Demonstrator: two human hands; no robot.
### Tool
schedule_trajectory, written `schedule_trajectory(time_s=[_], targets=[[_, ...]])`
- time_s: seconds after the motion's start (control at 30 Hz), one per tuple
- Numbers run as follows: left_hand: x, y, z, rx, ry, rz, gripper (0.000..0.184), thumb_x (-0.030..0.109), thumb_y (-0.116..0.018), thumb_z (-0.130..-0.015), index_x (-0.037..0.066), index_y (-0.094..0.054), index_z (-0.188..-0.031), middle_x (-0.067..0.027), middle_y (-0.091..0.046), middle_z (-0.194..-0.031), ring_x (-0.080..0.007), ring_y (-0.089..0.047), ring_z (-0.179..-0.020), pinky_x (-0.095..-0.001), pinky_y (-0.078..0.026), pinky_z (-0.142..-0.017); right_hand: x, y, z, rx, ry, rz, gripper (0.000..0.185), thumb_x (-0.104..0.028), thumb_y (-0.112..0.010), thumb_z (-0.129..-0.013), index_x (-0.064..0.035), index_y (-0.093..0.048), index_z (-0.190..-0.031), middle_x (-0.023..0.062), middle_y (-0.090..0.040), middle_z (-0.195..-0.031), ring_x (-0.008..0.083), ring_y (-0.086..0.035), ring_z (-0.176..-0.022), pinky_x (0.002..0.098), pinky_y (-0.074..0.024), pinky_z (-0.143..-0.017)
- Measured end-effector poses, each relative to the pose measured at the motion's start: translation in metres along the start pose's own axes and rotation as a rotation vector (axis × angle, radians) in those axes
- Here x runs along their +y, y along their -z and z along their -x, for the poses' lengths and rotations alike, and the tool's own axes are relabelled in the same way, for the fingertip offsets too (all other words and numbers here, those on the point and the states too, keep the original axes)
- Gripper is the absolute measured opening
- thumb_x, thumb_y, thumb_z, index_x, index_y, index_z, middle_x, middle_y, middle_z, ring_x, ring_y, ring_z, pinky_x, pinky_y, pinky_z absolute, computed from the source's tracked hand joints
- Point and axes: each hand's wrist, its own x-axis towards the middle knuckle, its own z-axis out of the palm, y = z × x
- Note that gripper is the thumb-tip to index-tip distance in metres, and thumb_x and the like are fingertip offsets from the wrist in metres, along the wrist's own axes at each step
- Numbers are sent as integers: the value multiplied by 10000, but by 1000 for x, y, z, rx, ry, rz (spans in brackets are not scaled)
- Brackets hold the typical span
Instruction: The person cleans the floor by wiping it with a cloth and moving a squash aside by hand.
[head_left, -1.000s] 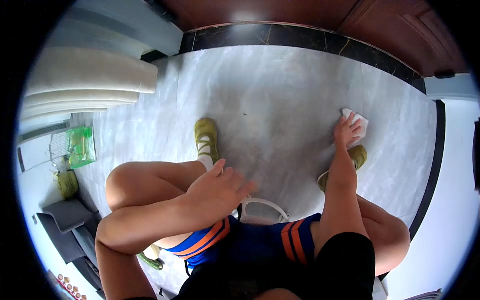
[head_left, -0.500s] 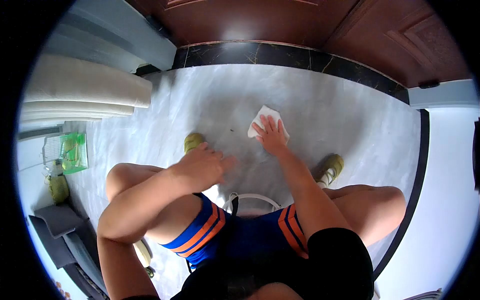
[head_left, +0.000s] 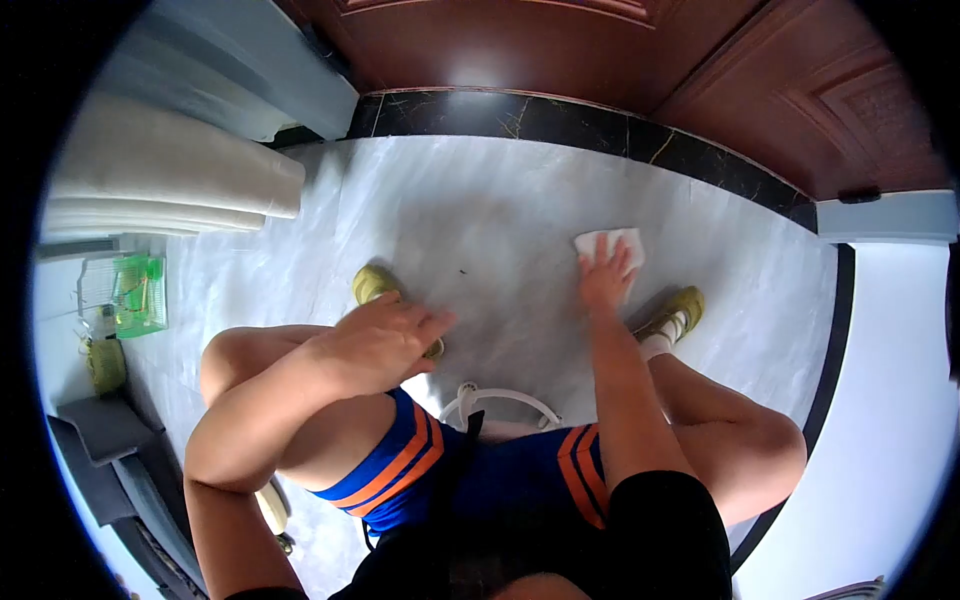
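Observation:
My right hand (head_left: 606, 278) lies flat on a white cloth (head_left: 627, 237) on the grey marbled floor (head_left: 520, 230), its fingers spread and pressing the cloth down. The cloth's far edge and sides show around the fingers; the palm hides the rest. My left hand (head_left: 385, 343) hovers near my left shoe (head_left: 372, 281), holding nothing, its fingers loosely stretched and slightly blurred. A small dark speck (head_left: 462, 271) is on the floor between the two hands.
Ahead stand reddish-brown doors (head_left: 520, 50) above a black stone sill (head_left: 450, 113). A beige curtain (head_left: 180, 170) hangs at left, near a green-and-white cage (head_left: 140, 295). A white curved frame (head_left: 515, 398) is between my legs; my right shoe (head_left: 680, 310) is beside the cloth.
My right hand and the white cloth have slid to the right across the floor. My left hand has shifted slightly left and stays off the floor.

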Motion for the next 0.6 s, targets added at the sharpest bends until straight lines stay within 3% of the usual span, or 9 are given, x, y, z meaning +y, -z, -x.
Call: schedule_trajectory(time_s=[0.2, 0.4, 0.5, 0.6], targets=[[-4, 2, -14, -126, 27, -100, 682, 304, -673, -910, 22, -396, -1466, -163, -647, -1150, -290, -616, -1159, -421, -402, -1055, 72, 8, -61, 71, -252, -90, 617, -555, -409, -996, -337, -284, -1561, 127, -126, -1659, 375, -119, -1516, 662, -100, -1163], [-2, -1, -17, -25, 30, -80, 688, 314, -700, -873, 41, -433, -1446, -139, -617, -1207, -272, -588, -1181, -464, -371, -1094, 79, 9, -110, 131, -424, -161, 596, -537, -383, -1008, -351, -271, -1563, 128, -141, -1654, 375, -119, -1514, 700, -133, -1126], [4, -1, -19, -46, 12, -55, 682, 311, -707, -863, 52, -448, -1438, -129, -617, -1201, -267, -590, -1162, -466, -363, -1099, 59, 2, -135, 112, -289, -63, 580, -517, -385, -1012, -343, -288, -1556, 130, -175, -1646, 363, -150, -1508, 697, -151, -1122], [5, 2, -21, -14, 7, -52, 662, 298, -705, -860, 49, -465, -1425, -127, -622, -1192, -265, -593, -1153, -465, -360, -1100, -14, -23, -135, 201, 146, 24, 518, -445, -369, -1039, -300, -343, -1535, 125, -248, -1619, 352, -213, -1492, 684, -138, -1135]])
